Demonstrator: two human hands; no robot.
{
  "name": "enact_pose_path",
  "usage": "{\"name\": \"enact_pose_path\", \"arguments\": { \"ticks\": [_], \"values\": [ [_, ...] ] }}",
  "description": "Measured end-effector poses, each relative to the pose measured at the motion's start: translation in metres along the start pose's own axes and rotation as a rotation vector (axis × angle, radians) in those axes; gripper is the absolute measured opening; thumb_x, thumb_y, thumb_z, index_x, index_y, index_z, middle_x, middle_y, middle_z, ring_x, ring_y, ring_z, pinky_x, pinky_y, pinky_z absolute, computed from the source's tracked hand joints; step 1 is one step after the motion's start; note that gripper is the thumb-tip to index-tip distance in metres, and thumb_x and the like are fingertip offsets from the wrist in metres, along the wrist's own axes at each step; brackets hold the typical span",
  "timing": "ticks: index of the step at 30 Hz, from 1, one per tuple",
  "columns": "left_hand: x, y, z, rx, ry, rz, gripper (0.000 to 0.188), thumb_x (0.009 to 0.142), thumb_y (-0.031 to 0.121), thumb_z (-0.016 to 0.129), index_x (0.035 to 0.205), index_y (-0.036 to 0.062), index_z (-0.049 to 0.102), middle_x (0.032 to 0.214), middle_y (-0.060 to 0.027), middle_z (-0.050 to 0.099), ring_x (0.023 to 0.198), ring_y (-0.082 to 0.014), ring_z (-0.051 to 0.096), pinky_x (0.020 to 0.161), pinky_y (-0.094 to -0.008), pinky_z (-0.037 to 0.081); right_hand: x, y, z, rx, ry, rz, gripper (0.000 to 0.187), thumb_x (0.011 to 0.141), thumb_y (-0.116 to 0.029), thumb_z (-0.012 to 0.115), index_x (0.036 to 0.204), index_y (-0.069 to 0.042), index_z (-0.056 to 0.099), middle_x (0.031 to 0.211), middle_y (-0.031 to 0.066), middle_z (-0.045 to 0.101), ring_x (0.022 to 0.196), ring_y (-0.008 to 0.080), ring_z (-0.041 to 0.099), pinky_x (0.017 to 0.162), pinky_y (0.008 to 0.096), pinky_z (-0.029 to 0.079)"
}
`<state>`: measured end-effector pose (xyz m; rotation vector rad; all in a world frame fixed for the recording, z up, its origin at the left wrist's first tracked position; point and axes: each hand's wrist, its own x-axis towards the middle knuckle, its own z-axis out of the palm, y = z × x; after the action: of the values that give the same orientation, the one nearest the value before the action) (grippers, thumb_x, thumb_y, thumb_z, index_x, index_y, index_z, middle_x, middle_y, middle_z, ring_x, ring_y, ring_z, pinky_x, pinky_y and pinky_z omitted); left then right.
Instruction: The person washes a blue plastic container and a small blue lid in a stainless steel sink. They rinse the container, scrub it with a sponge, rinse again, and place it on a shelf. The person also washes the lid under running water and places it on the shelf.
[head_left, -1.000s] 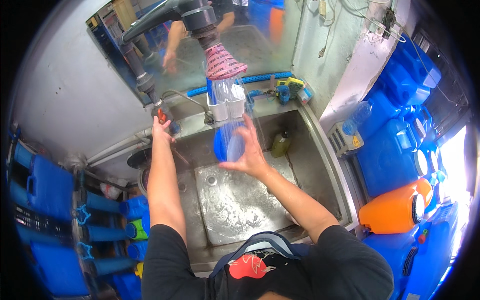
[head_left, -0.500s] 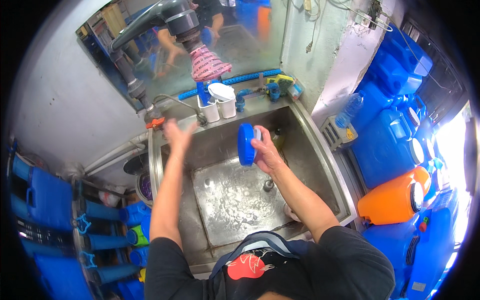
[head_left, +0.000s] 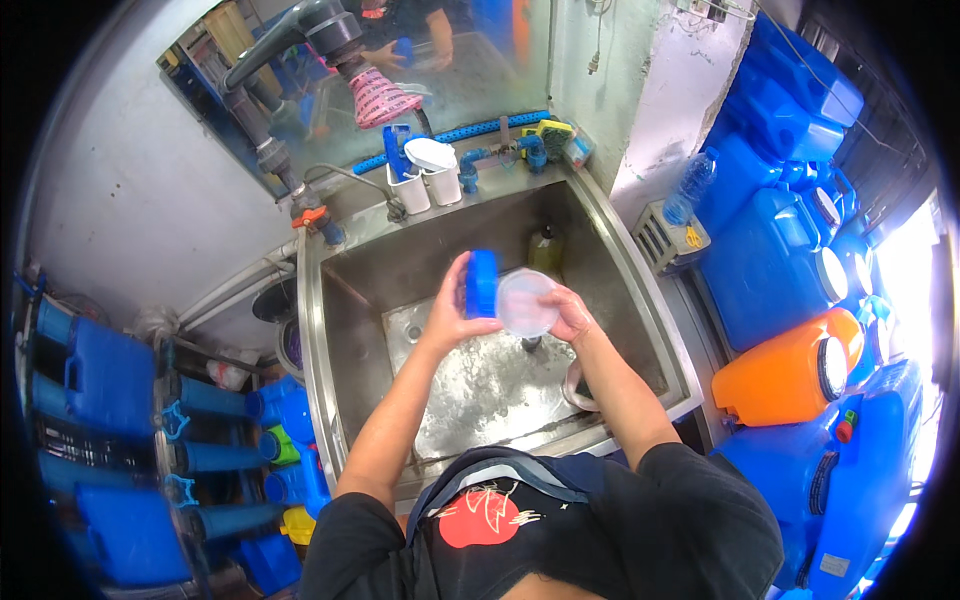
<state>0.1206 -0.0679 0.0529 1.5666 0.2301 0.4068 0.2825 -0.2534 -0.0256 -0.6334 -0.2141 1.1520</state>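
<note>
Over the steel sink (head_left: 365, 395) my left hand (head_left: 448, 308) grips a blue round screw lid (head_left: 482, 282) turned on its edge. Close to its right, my right hand (head_left: 571, 314) pinches a translucent white disc (head_left: 520, 303), its flat face toward me. Lid and disc are nearly touching; whether they touch, I cannot tell. The sink bottom is wet and shiny. A bottle with yellowish liquid (head_left: 545, 254) stands at the sink's far wall. Beneath my right forearm a pale rounded rim (head_left: 577, 388) is partly hidden.
On the far ledge stand two white containers (head_left: 410, 193), one holding a blue-handled tool, beside blue pipe fittings (head_left: 468, 172) and a sponge (head_left: 553, 133). An orange-handled valve (head_left: 312, 217) sits left. Blue jerrycans (head_left: 770, 265) and an orange one (head_left: 775, 380) crowd the right; blue containers (head_left: 110, 380) line the left.
My left hand has come in from the far left and now holds the blue lid. The white disc is apart from the lid and in my right hand, which held both before.
</note>
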Motion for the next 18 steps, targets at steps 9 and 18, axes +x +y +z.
{"name": "enact_pose_path", "arguments": {
  "ticks": [9, 18],
  "values": [
    [-0.038, -0.046, 0.013, 1.075, -0.207, -0.075, 0.125, 0.041, 0.043, 0.092, 0.150, 0.0225, 0.033, 0.143, -0.0232, 0.041, 0.123, -0.0446, 0.048, 0.108, -0.0534, 0.036, -0.024, 0.010, -0.081, -1.522, 0.625, 0.270, 0.039, 0.078, -0.011, 0.059, 0.116, -0.005, 0.064, 0.108, 0.0219, 0.068, 0.105, 0.0303, 0.067, 0.087, 0.0435, 0.054],
    [0.048, -0.038, 0.065, 1.126, -0.458, 0.125, 0.133, 0.037, 0.057, 0.089, 0.151, 0.0195, 0.032, 0.150, -0.0303, 0.025, 0.136, -0.0493, 0.029, 0.111, -0.0622, 0.024, 0.000, 0.005, -0.039, -0.028, 0.115, 0.102, 0.059, 0.086, -0.012, 0.072, 0.139, -0.010, 0.046, 0.126, 0.0130, 0.060, 0.114, 0.0303, 0.061, 0.098, 0.0485, 0.051]
  ]
}}
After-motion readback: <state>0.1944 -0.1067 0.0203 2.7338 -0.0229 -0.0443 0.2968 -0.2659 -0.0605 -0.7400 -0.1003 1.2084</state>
